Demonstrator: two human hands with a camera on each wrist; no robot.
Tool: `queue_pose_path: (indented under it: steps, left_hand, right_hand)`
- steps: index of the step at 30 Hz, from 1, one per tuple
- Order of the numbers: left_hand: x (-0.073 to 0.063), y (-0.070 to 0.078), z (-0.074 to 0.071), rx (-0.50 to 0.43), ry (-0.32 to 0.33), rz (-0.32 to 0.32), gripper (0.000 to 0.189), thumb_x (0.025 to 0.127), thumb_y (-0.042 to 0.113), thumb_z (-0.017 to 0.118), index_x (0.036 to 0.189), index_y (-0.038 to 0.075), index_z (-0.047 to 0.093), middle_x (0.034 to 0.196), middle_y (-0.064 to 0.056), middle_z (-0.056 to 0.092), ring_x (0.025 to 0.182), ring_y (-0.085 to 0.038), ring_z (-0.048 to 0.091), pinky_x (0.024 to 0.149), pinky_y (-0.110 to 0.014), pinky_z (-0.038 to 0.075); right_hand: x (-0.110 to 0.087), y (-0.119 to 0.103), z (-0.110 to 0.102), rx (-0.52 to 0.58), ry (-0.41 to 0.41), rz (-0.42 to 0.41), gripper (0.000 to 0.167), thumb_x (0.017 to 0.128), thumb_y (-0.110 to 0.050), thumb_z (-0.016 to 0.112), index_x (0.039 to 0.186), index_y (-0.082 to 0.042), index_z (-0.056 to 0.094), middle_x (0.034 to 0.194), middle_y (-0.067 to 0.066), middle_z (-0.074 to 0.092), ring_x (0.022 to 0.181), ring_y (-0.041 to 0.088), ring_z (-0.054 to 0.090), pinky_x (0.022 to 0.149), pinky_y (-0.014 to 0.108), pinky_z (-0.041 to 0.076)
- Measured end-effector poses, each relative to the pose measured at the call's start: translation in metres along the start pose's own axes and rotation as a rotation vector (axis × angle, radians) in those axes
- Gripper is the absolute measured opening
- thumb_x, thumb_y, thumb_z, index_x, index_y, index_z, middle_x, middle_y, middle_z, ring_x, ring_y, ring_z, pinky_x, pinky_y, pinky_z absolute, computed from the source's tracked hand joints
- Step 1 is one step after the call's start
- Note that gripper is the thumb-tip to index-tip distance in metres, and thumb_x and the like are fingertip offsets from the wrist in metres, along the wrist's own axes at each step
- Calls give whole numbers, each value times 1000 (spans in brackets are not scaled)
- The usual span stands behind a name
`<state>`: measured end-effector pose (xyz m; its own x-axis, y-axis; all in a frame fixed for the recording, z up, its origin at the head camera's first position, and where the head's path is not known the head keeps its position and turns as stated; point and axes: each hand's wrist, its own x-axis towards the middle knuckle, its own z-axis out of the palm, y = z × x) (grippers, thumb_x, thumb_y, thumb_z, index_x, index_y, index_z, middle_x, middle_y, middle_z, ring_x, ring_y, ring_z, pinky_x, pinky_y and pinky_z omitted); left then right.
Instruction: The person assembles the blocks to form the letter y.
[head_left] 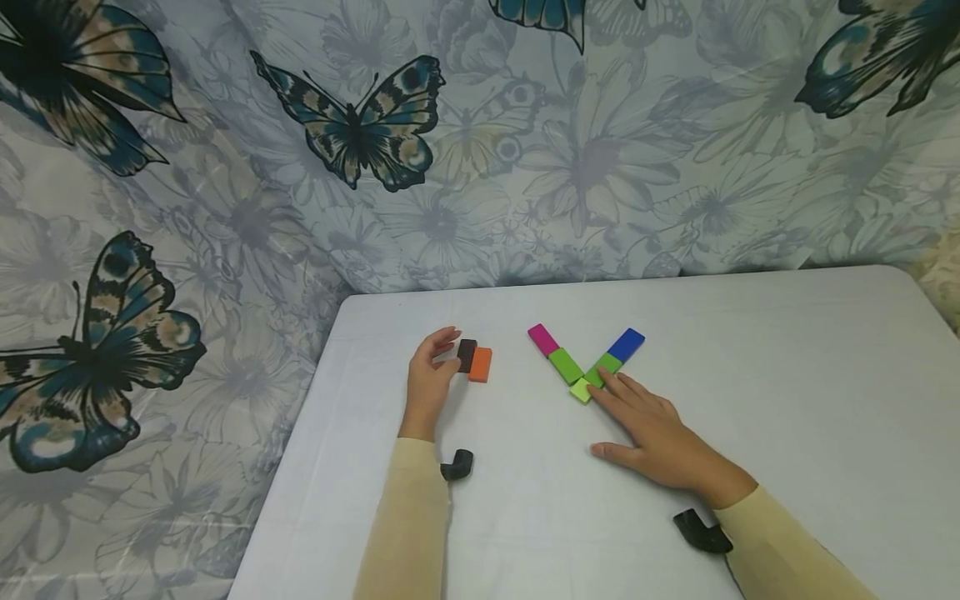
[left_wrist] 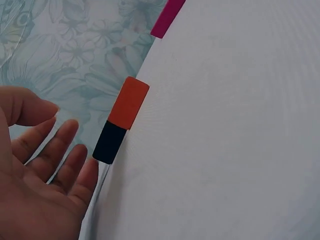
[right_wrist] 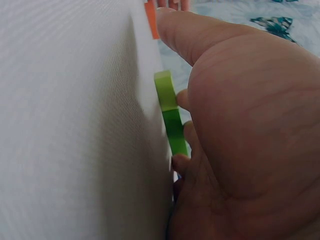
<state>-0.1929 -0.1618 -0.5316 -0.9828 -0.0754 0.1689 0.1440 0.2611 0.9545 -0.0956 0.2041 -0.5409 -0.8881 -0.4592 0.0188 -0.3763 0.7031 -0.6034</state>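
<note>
On the white tabletop (head_left: 525, 500), my left hand (head_left: 430, 379) is beside a black block (head_left: 466, 356), its fingers loosely bent and nothing between them. An orange block (head_left: 480, 365) sits against the black one. Several coloured blocks form a V: a pink block (head_left: 543, 340) and a green block (head_left: 566, 367) make one arm. The other arm has a second green block (head_left: 604, 363) and a blue block (head_left: 626, 344). A light green block (head_left: 581, 391) lies at the point. My right hand (head_left: 660, 437) stretches flat toward the V, fingertips touching the light green and second green blocks.
Butterfly-patterned fabric (head_left: 480, 208) rises behind the table's far edge and along its left side. Black devices show at the left wrist (head_left: 457, 465) and the right wrist (head_left: 703, 532). Both forearms, in yellow sleeves (head_left: 405, 525), reach in from the near side.
</note>
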Motion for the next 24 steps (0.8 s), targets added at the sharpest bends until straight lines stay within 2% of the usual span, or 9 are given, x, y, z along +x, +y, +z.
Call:
queue_pose_path:
  steps: [7,11,15,19,24]
  left_hand:
    - [4,-11,0,-29,-59,-46,67,87,-17,59,150,6,63,147,-1,65,141,-23,53,110,-47,47]
    - [6,-13,1,42,-122,-78,76,85,-18,57,153,15,61,152,3,61,142,-20,51,113,-44,46]
    - [7,-13,2,126,-185,-92,85,80,-15,56,157,21,58,154,-3,57,140,-25,51,114,-48,43]
    - [7,-14,3,164,-195,-113,88,79,-13,58,159,22,56,155,-10,54,139,-31,51,114,-51,43]
    - [6,-16,2,194,-188,-111,79,85,-9,71,157,21,58,153,-12,56,134,-34,55,112,-50,46]
  right_hand:
    - [0,-1,-1,-3,-3,0,91,101,-61,71,171,-15,37,179,14,18,163,43,12,117,73,20]
    - [0,-2,-1,-2,2,-2,91,101,-59,73,171,-14,38,179,15,19,163,43,13,117,73,21]
    - [0,-2,-2,-4,8,-4,91,100,-58,74,170,-13,39,179,15,20,162,43,13,117,73,21]
    - [0,-3,-2,-5,4,-1,91,100,-59,74,170,-13,39,179,15,20,162,43,13,117,73,20]
    - [0,-3,-2,-1,7,-6,91,100,-57,75,170,-13,39,179,15,20,162,43,13,117,73,21]
